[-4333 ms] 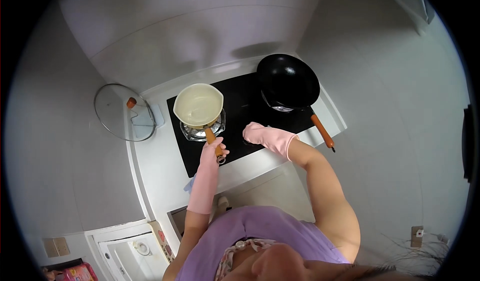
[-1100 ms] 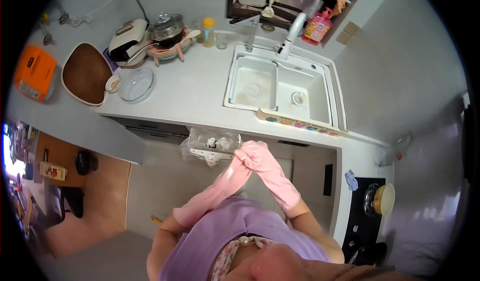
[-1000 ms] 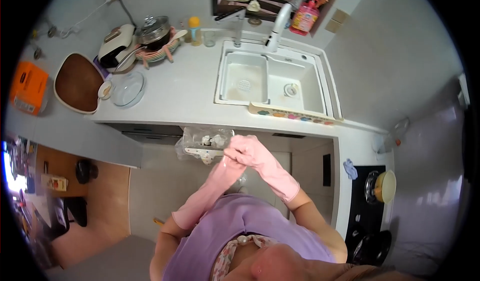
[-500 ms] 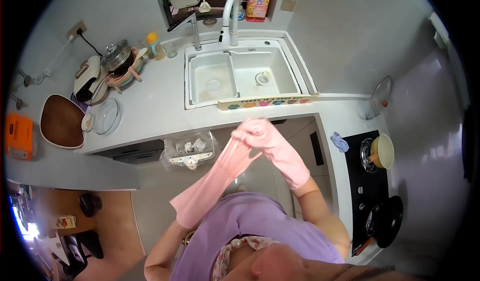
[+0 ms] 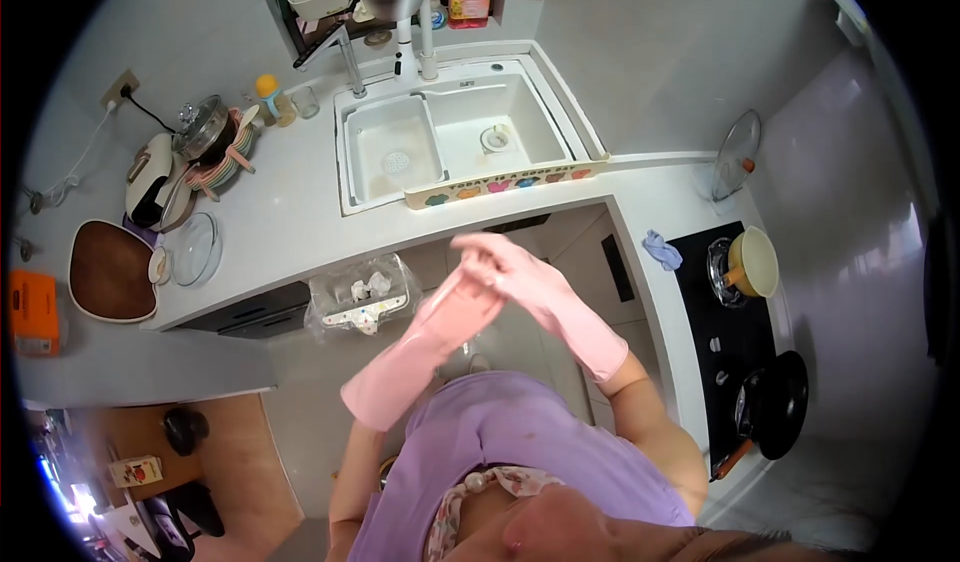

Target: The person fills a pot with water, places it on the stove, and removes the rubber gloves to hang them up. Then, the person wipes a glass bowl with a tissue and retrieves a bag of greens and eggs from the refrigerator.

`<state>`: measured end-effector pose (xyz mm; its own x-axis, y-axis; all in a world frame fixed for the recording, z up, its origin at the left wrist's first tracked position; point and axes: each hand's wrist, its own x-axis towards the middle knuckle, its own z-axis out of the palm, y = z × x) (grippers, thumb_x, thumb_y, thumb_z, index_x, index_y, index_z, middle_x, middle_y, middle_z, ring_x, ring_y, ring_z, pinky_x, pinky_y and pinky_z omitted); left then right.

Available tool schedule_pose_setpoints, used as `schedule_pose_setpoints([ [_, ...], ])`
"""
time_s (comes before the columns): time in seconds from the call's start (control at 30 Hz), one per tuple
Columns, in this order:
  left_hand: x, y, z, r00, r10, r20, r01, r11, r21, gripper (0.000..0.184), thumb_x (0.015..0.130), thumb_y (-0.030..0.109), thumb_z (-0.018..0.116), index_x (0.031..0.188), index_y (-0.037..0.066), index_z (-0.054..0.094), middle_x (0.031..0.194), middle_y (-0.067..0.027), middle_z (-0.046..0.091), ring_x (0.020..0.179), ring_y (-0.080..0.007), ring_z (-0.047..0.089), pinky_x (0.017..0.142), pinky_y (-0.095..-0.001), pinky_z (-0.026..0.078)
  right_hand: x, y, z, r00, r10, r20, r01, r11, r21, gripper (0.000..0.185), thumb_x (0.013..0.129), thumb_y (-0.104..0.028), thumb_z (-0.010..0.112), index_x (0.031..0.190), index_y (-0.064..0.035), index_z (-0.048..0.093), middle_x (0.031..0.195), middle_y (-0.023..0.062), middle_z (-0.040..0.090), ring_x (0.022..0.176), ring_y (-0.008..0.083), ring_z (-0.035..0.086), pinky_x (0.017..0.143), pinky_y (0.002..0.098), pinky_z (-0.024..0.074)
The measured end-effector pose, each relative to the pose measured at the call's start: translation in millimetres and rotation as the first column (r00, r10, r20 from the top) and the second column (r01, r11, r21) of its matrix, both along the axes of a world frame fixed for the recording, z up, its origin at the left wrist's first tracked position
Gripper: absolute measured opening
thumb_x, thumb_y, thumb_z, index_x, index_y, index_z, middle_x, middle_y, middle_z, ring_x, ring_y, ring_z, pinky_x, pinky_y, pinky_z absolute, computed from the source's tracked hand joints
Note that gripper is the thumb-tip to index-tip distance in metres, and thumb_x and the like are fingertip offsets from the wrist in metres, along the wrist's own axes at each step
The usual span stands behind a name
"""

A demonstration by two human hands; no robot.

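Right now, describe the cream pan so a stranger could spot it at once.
Find the black cooktop at the picture's right. By its upper burner is the cream pan. Its pale interior sets it apart from the black wok below.

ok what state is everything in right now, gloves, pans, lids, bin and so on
left hand, gloved, against the right hand
right hand, gloved, at the left hand's fingers, grip unclear
cream pot, uncovered
black wok, uncovered
loose glass lid, propped on edge
lidded pan, covered
bin, open, bag-lined, white scraps inside
yellow-capped bottle, closed
blue cloth, crumpled
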<state>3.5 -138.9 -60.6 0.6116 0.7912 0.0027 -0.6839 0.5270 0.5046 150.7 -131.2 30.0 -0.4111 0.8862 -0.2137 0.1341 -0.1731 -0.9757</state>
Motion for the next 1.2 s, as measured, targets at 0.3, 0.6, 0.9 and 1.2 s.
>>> schedule_pose_setpoints([
  [0.3,13.5,-32.9,-53.9,0.800,0.285,-0.529,-0.471,0.844,-0.258,0.032,0.083,0.017,0.052,0.115,0.010,0.053,0.105,-0.0063,0.058,0.098,-0.0226,0.057,0.089,-0.0369,0.042,-9.5,-53.5,-102.0,0.623,-0.248,-0.742,-0.019,0.943,-0.332,0.086,0.083,-0.060,0.049,0.143,-0.0084,0.015,0.145,0.0166,0.022,0.134,0.0278,0.024,0.105,0.0509,0.0264],
  [0.6,-1.0,8.0,-86.6,0.785,0.193,-0.589,-0.106,0.978,0.180,0.028,0.072,0.011,0.057,0.096,0.000,0.063,0.099,-0.0108,0.062,0.085,-0.0215,0.059,0.077,-0.0285,0.049,-12.9,-81.4,-142.4,0.647,-0.318,-0.693,0.123,0.940,-0.317,0.064,0.093,-0.037,0.045,0.140,-0.0015,0.020,0.146,0.0131,0.023,0.132,0.0236,0.029,0.110,0.0340,0.0232],
  [0.9,15.6,29.9,-96.1,0.247,0.065,-0.967,0.363,0.919,0.154,0.061,0.088,0.048,0.033,0.127,0.003,0.044,0.129,-0.0149,0.045,0.113,-0.0226,0.046,0.092,-0.0316,0.040,0.4,-64.5,-138.7,0.462,-0.494,-0.736,0.208,0.868,-0.451,0.056,0.096,-0.037,0.037,0.141,-0.0069,0.022,0.145,0.0111,0.026,0.132,0.0246,0.030,0.111,0.0370,0.0228],
  [1.2,46.9,52.3,-96.5,0.908,-0.287,-0.305,0.257,0.957,-0.135,0.039,0.087,0.027,0.043,0.107,-0.003,0.058,0.098,-0.0134,0.063,0.092,-0.0250,0.059,0.081,-0.0309,0.047,-5.0,-60.0,-137.7,0.613,-0.457,-0.644,0.316,0.889,-0.330,0.073,0.089,-0.049,0.045,0.143,-0.0098,0.016,0.148,0.0059,0.019,0.133,0.0212,0.028,0.110,0.0350,0.0208],
])
